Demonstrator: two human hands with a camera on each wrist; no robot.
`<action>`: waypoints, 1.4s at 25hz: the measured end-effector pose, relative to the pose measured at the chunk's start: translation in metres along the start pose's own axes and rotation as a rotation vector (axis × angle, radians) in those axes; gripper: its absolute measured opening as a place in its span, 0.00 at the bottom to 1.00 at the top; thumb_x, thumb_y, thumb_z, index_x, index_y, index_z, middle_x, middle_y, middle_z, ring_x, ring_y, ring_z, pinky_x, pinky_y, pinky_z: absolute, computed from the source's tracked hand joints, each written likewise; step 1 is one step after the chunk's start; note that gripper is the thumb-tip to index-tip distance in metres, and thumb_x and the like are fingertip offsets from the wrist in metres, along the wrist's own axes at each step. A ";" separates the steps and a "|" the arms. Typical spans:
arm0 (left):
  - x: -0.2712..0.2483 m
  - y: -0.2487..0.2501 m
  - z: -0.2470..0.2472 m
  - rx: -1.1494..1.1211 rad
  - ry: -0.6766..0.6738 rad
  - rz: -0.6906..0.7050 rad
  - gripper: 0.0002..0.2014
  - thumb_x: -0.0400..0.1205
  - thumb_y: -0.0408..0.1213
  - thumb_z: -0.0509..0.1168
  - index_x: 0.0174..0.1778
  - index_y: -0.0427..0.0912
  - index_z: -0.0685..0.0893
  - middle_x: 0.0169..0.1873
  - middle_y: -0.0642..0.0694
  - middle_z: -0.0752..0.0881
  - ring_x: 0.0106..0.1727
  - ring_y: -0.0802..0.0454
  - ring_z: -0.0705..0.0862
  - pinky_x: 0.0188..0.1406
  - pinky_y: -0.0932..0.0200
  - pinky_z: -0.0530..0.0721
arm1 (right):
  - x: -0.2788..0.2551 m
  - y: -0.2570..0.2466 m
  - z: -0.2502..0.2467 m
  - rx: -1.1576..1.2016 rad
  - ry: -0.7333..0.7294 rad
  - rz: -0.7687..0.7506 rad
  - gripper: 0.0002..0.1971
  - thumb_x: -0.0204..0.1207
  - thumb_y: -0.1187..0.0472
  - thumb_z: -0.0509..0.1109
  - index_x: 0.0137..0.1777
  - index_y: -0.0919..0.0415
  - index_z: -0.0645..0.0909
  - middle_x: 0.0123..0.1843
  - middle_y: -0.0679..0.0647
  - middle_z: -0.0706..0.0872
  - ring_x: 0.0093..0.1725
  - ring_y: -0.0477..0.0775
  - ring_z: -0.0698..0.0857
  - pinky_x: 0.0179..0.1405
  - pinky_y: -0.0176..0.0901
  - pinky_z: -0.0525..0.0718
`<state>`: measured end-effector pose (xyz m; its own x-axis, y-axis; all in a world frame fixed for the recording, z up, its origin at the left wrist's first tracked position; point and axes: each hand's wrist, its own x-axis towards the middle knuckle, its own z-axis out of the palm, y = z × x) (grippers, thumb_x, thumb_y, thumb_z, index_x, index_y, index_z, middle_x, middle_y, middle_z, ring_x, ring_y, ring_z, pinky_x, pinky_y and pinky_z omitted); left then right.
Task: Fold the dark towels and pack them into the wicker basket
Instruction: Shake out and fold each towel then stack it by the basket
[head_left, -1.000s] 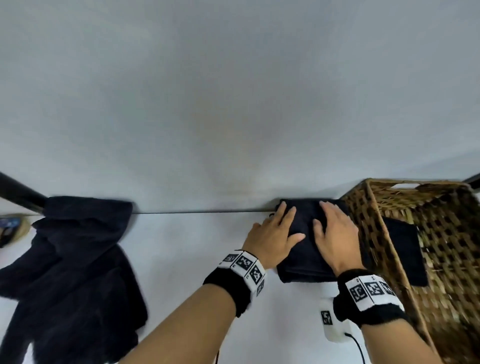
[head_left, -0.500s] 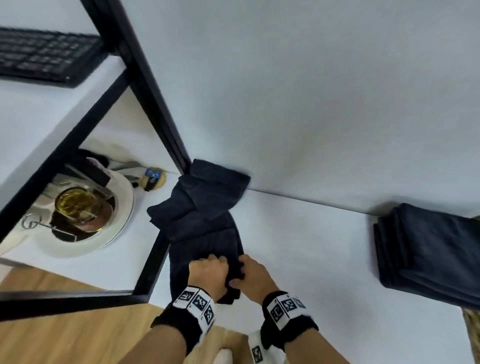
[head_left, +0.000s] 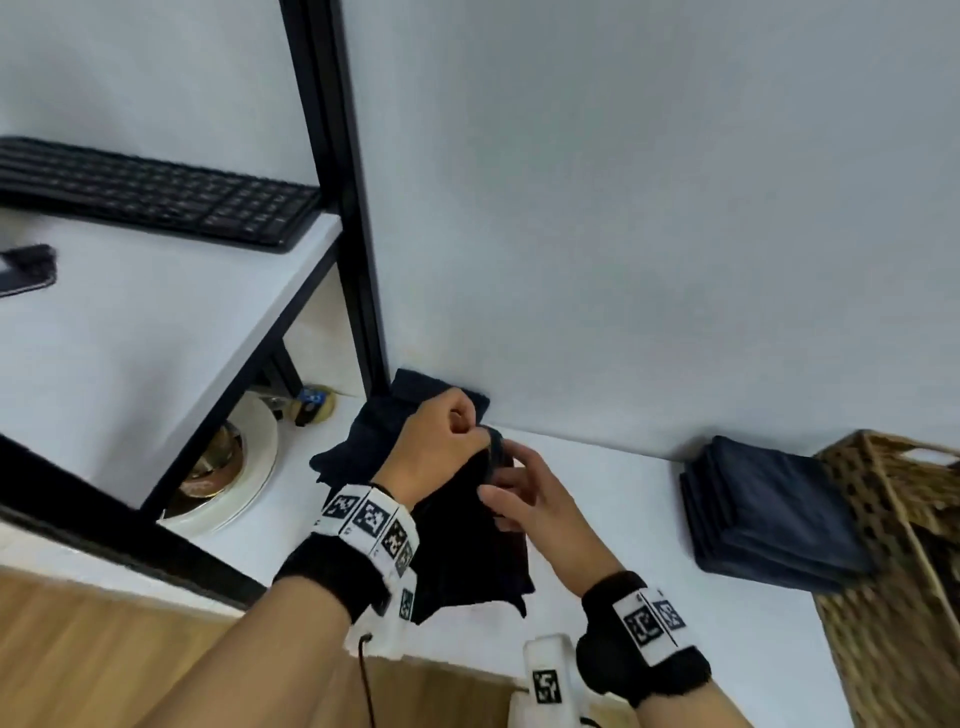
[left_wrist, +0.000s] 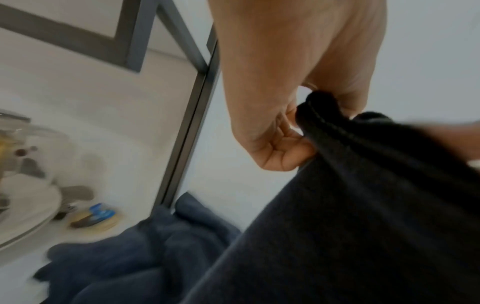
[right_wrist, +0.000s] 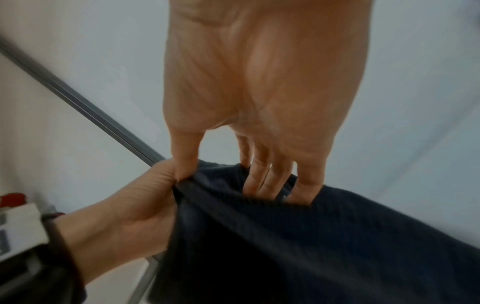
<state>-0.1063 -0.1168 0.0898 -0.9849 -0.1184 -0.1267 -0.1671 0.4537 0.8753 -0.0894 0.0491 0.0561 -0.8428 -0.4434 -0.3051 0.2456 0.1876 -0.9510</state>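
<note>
My left hand (head_left: 447, 441) grips the top edge of a dark towel (head_left: 467, 561) and holds it lifted above the white table (head_left: 613, 519). My right hand (head_left: 514, 483) pinches the same edge just beside it, thumb on one side and fingers on the other. The left wrist view shows my left hand (left_wrist: 285, 133) bunching the towel's hem (left_wrist: 363, 205). In the right wrist view my right hand (right_wrist: 246, 174) meets the towel (right_wrist: 311, 246). A second loose dark towel (head_left: 374, 431) lies crumpled against the wall. A folded stack of dark towels (head_left: 769, 514) sits beside the wicker basket (head_left: 909, 519) at the right.
A black shelf frame (head_left: 337, 208) stands left of the towels. Its upper shelf carries a keyboard (head_left: 156, 192) and a phone (head_left: 26, 270). Under it sit a white plate (head_left: 254, 467) and a small blue-and-yellow object (head_left: 311, 405). Wooden floor lies below the table's front edge.
Both hands left the folded stack by the basket, went left to the loose towels and took hold of one. That towel has now risen off the table, gripped at its top edge.
</note>
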 end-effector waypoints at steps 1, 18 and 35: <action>0.000 0.021 -0.005 -0.073 -0.002 0.032 0.07 0.76 0.31 0.66 0.36 0.47 0.76 0.26 0.52 0.79 0.28 0.56 0.75 0.33 0.62 0.73 | -0.012 -0.025 -0.006 -0.031 0.020 -0.062 0.31 0.71 0.48 0.75 0.73 0.42 0.69 0.58 0.49 0.87 0.57 0.46 0.87 0.56 0.42 0.86; -0.011 0.205 -0.011 0.389 -0.090 0.510 0.12 0.80 0.48 0.68 0.39 0.43 0.87 0.31 0.51 0.85 0.35 0.57 0.81 0.36 0.60 0.74 | -0.073 -0.207 -0.125 -0.610 0.361 -0.573 0.05 0.76 0.53 0.73 0.46 0.49 0.89 0.41 0.43 0.91 0.44 0.39 0.87 0.46 0.30 0.81; -0.021 0.258 0.011 0.033 0.083 0.548 0.06 0.78 0.36 0.70 0.45 0.50 0.92 0.40 0.55 0.91 0.46 0.59 0.89 0.50 0.60 0.86 | -0.094 -0.201 -0.169 -0.247 0.245 -0.379 0.09 0.74 0.57 0.76 0.49 0.62 0.84 0.39 0.55 0.87 0.37 0.50 0.86 0.34 0.41 0.82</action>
<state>-0.1297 0.0126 0.3130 -0.9212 0.0743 0.3819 0.3665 0.4953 0.7876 -0.1403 0.2016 0.2846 -0.9453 -0.3079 0.1076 -0.1946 0.2677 -0.9437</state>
